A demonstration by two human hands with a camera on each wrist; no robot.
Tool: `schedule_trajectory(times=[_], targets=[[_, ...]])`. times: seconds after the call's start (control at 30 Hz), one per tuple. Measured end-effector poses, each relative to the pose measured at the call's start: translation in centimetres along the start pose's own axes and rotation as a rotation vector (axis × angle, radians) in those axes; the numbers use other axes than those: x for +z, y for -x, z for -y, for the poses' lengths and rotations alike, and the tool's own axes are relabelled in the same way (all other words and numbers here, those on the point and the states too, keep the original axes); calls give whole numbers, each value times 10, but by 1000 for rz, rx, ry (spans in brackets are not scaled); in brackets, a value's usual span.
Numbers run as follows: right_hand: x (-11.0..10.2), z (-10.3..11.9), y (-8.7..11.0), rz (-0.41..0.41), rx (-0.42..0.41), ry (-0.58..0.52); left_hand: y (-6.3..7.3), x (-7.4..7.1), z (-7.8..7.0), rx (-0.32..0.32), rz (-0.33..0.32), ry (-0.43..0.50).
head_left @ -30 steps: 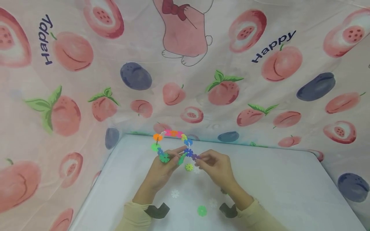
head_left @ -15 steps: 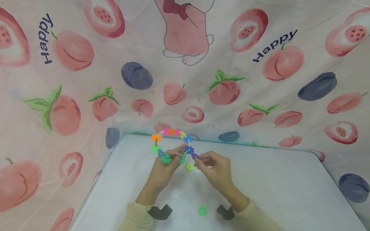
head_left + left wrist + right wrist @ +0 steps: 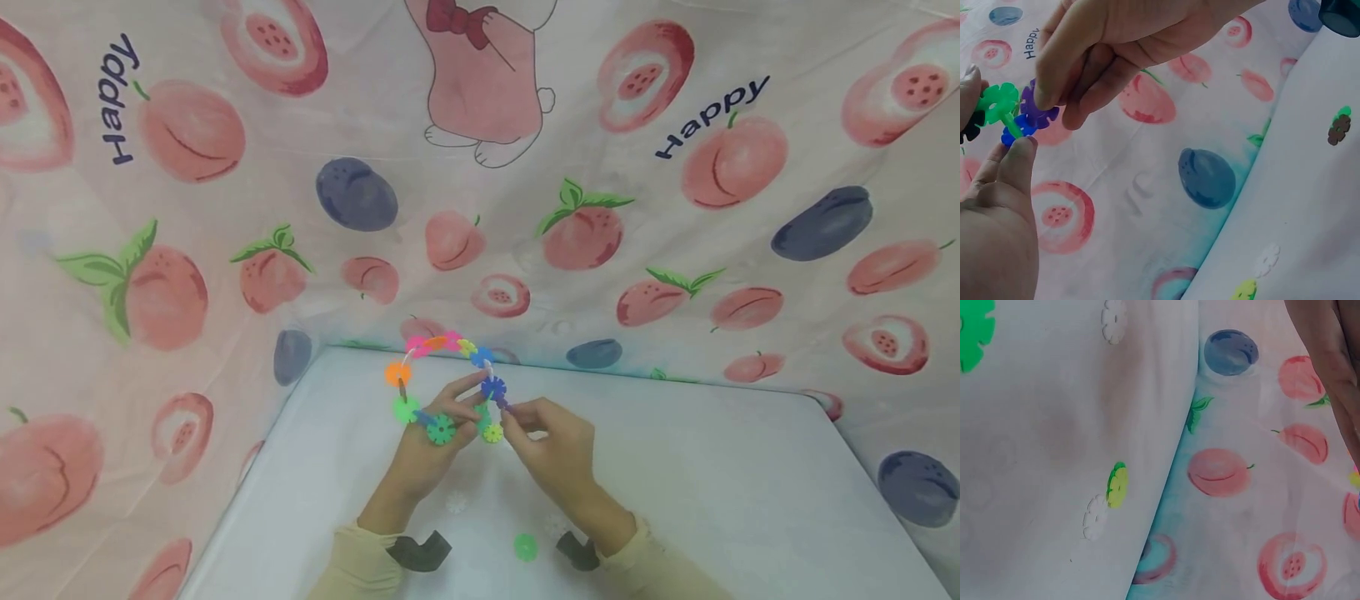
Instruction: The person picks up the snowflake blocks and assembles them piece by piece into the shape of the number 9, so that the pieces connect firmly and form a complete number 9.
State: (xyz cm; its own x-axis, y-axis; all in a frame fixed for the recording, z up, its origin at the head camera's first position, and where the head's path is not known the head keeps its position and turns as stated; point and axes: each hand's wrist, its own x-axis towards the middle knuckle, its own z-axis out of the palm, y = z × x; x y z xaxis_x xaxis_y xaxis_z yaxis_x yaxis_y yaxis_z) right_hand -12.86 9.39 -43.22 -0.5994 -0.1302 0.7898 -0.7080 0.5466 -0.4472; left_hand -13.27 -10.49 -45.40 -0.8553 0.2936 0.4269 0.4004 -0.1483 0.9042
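Two bare hands hold a curved chain of notched, coloured discs (image 3: 435, 342) in the air over a white bench (image 3: 712, 475), before a cloth (image 3: 517, 196) printed with fruit. The left hand (image 3: 422, 457) has its grip closed around a green disc (image 3: 1000, 103) of the chain, thumb on one side and fingers on the other. The right hand (image 3: 555, 437) pinches a purple disc (image 3: 1036, 114) between thumb and fingertips, close against a blue disc (image 3: 1020, 130) — whether the slots are fully seated cannot be told from here. The rest of the chain arcs up and away, beyond the left hand.

Good work at this stage probably means bracing the green disc steadily, turning the purple one until slot faces slot, and pressing straight in — a twist could spring a neighbouring link. Holding near the joint, rather than farther along, should keep the loop from flexing; gentle pressure likely suits such thin pieces.

On the bench below lie a yellow disc (image 3: 492, 433), a clear disc (image 3: 1095, 517) just beside it and, nearer the wearer, a loose green disc (image 3: 526, 547). A brown disc (image 3: 1339, 129) shows in the left wrist view.
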Motion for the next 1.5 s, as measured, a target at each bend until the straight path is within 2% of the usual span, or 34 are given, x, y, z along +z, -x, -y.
schedule_trajectory(times=[0.17, 0.27, 0.37, 0.47, 0.57, 0.73, 0.87, 0.93, 1.13, 1.5], targets=[[4, 1, 0, -53, -43, 26, 1, 2, 2, 55, 19, 71], [4, 1, -1, -44, -54, 15, 1, 1, 0, 64, 23, 64], [3, -1, -1, -1, -56, -23, 1, -1, -3, 62, 22, 25], [1, -3, -1, 50, -50, -98, 0, -3, -6, 63, 21, 3], [-1, -6, -2, 111, 2, -225, 0, -4, -8, 66, 26, 20], [-5, -9, -4, 189, 124, -438, -1, -6, -8, 77, 52, 122], [-7, -9, -5, 223, 137, -515, -1, -7, -6, 93, 84, 157], [-8, -9, -5, 229, 142, -540, -2, -7, -6, 104, 93, 139], [-8, -6, -6, 235, 155, -585, -2, -8, -6, 136, 108, 85], [-9, -5, -6, 265, 208, -538, -2, -11, -6, 119, 141, 158]])
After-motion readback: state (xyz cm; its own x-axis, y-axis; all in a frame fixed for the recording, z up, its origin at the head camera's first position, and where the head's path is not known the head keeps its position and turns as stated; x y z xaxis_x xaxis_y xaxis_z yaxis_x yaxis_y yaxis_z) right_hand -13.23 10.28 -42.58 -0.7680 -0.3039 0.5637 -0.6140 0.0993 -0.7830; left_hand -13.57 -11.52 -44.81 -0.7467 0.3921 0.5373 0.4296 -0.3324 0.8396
